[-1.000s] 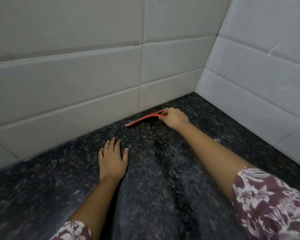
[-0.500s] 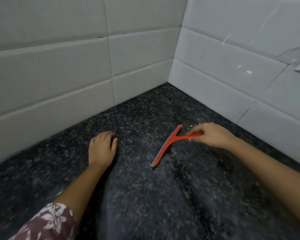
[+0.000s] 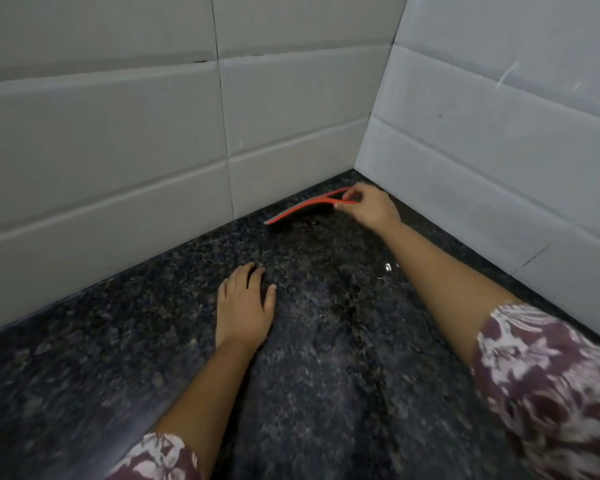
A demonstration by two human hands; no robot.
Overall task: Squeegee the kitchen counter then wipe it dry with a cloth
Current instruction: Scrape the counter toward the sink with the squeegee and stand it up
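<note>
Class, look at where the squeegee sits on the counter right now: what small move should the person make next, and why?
Probably pull the red squeegee toward the body. The right hand holds its handle with the blade set down near the back corner by the tiled wall, and the dark granite counter in front looks wet. The left hand rests flat beside that path.

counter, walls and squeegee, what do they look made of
Counter: likely polished granite, dark speckled grain with wet sheen. Walls: glazed ceramic tile, pale grey with grout lines. Squeegee: probably red plastic, smooth and thin; its blade edge is too blurred to judge.
</note>
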